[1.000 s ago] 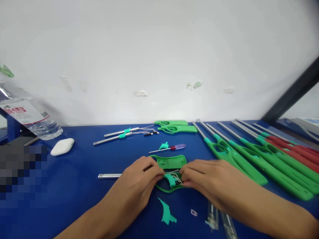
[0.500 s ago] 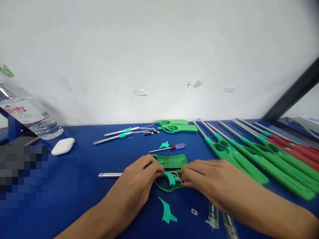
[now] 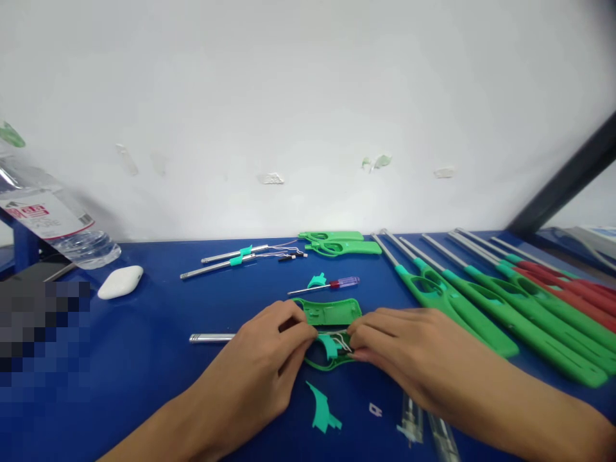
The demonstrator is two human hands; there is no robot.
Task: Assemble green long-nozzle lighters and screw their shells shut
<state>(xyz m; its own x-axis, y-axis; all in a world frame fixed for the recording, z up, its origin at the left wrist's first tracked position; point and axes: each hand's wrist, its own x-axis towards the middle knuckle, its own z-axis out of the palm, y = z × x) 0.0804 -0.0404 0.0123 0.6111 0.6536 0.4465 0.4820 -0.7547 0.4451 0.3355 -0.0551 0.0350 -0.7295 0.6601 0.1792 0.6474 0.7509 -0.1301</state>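
Observation:
An opened green gas lighter (image 3: 326, 367) lies in front of me, with a teal trigger (image 3: 330, 346) and white wires (image 3: 342, 342) showing inside its handle half. Its metal tube (image 3: 212, 338) sticks out to the left past my wrist. My left hand (image 3: 276, 346) pinches the lighter at the tube end of the handle. My right hand (image 3: 385, 333) closes on the handle's right part; its fingertips hide what they press on. Just behind lies the other green shell half (image 3: 332, 312). Nearer me rest a loose teal trigger (image 3: 322, 409) and a small white clip (image 3: 375, 409).
Behind are a screwdriver (image 3: 344, 283), two metal tubes with wires (image 3: 219, 266) and green shells (image 3: 341, 248). Several assembled lighters (image 3: 481, 308) lie right. Clear fuel tanks (image 3: 412, 420) sit near my right forearm. On the left are a white case (image 3: 120, 282) and a bottle (image 3: 52, 218).
My left hand has shifted slightly, its thumb and fingers now set a little differently on the lighter. The right hand and the lighter have hardly moved.

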